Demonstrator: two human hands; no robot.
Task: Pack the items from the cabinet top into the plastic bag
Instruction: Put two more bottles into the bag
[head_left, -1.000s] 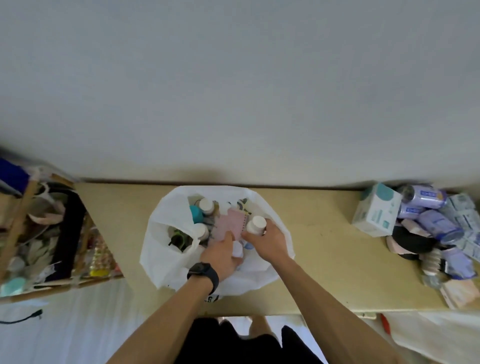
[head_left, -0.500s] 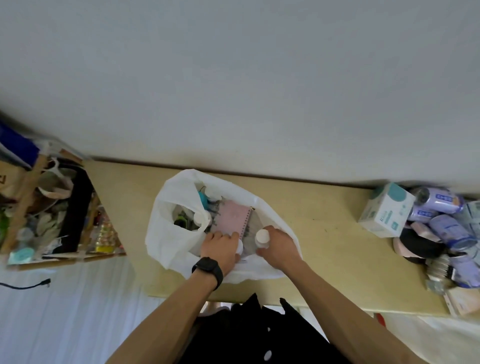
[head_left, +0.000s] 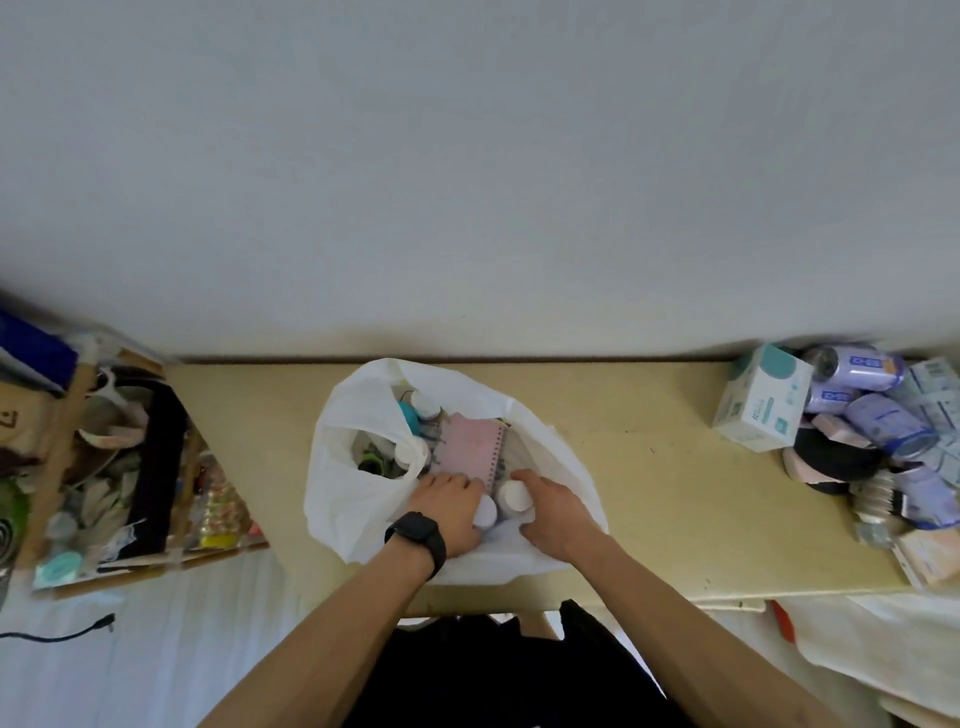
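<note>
A white plastic bag (head_left: 353, 499) stands open on the beige cabinet top (head_left: 649, 499). Inside it lie a pink spiral notebook (head_left: 470, 452), a teal object (head_left: 408, 413) and small white-capped bottles. Both my hands are in the bag's near side. My right hand (head_left: 553, 512) is shut on a white-capped bottle (head_left: 514, 496). My left hand (head_left: 449, 506), with a black watch on the wrist, grips a second white bottle (head_left: 485, 512) right beside it.
A heap of items sits at the cabinet's right end: a white and teal box (head_left: 761, 402), purple cans (head_left: 852, 364), a black and pink bundle (head_left: 831, 460). A cluttered cardboard box (head_left: 130, 467) stands on the left. A black cable (head_left: 57, 634) lies on the white surface below.
My right hand has carried its bottle from the bag's middle down to the near side, next to my left hand. The pink notebook has settled flatter in the bag.
</note>
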